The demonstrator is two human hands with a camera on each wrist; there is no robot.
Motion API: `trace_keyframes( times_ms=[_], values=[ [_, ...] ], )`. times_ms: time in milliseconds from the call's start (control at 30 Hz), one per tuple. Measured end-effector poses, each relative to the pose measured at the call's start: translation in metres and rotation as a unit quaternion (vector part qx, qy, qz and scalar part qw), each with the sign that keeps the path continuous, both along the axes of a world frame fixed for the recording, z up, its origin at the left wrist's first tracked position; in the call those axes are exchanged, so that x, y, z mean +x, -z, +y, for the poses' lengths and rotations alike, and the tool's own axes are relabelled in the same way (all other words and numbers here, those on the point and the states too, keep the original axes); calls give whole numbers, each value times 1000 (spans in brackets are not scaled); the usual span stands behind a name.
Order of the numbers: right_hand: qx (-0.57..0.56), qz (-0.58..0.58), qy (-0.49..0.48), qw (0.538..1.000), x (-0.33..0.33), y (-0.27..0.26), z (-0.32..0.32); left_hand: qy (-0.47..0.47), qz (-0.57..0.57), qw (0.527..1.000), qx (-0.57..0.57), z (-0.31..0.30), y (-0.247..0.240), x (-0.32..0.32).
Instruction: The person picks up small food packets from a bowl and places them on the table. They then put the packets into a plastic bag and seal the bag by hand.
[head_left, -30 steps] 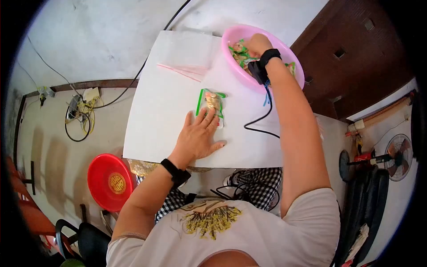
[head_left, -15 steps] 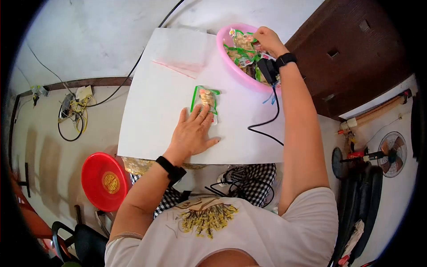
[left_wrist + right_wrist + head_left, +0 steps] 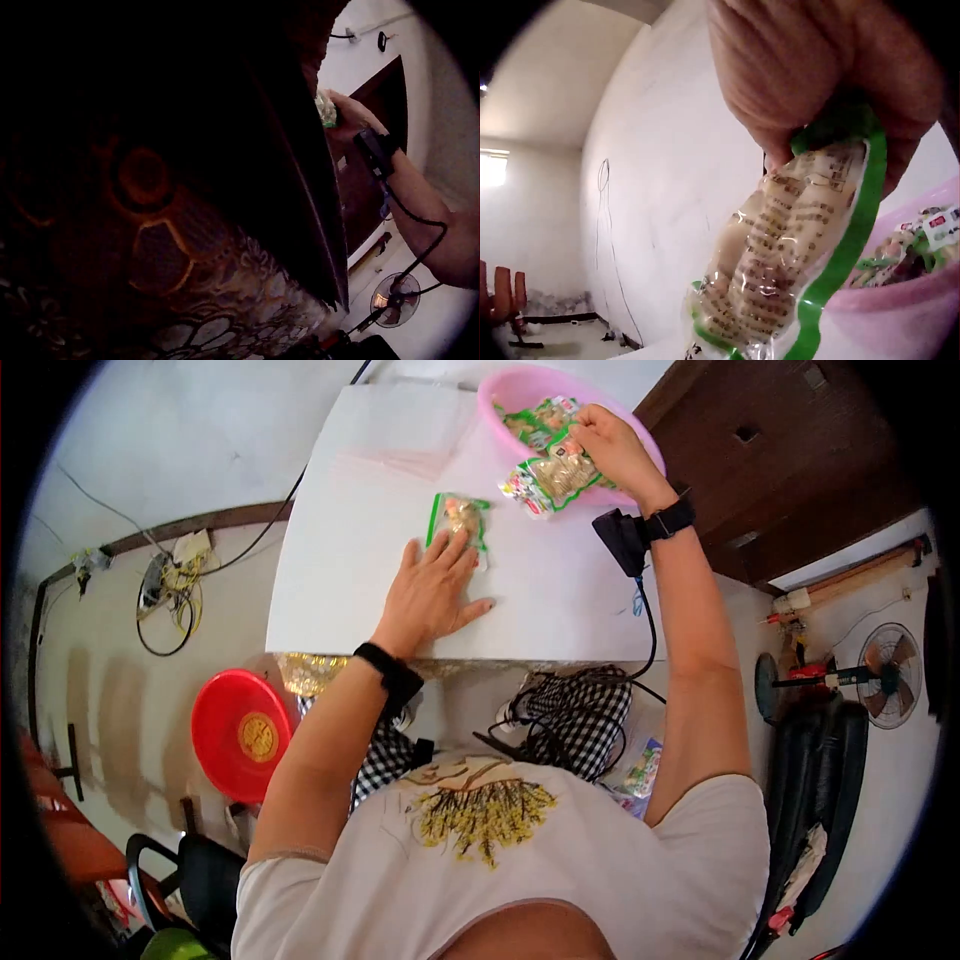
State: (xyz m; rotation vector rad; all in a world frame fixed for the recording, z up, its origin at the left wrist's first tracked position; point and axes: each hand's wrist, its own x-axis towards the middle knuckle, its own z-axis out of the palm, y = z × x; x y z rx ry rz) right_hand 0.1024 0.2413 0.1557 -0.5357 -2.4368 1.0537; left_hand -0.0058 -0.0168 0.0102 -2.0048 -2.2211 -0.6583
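My right hand (image 3: 618, 452) grips a clear food packet (image 3: 560, 475) with green edges by one end, over the near rim of a pink basin (image 3: 486, 402). Seen from the right wrist, the packet (image 3: 772, 240) hangs down from the curled fingers, and printed lettering covers its pale contents. More packets (image 3: 540, 420) of this sort lie inside the basin. My left hand (image 3: 428, 592) lies palm down on the white table, its straight fingers resting on the lower part of another green-edged packet (image 3: 462, 512). The left wrist view is mostly dark and hides that hand.
Thin clear plastic bags (image 3: 390, 465) lie at the back left of the white table (image 3: 340, 580). A red basin (image 3: 215, 730) stands on the floor at left. A black cable (image 3: 652, 630) trails from the right wrist. A fan (image 3: 890, 675) is at far right.
My right hand has lifted a packet out of the pink basin and brought it over the near rim toward the table. My left hand stays on its packet while the head view shifts.
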Motion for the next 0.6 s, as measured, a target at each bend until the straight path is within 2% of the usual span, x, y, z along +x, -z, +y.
trace_keyframes(
  times_ms=[67,200,233,333,367,467,567,600],
  values=[
    [-4,-27,-56,998,3,18,-4,-2,7,1000,2,0,2,-1],
    [11,-113,-93,989,-4,58,-12,-7,19,1000,4,1,9,-2],
    [45,-131,-94,986,-7,63,-15,-8,19,1000,-1,2,8,-2],
    [93,-159,-84,979,-17,85,-15,-11,17,1000,-12,2,5,-1],
    [138,-132,-70,979,-21,95,-13,-12,16,1000,-13,2,5,-1],
    [122,-90,-49,987,-33,121,-4,-12,17,1000,-19,2,4,-1],
    [118,-101,16,988,-37,135,-11,-9,12,1000,-27,2,1,-1],
    [146,-75,22,986,-34,138,-11,-8,9,1000,-29,3,1,-1]
  ],
)
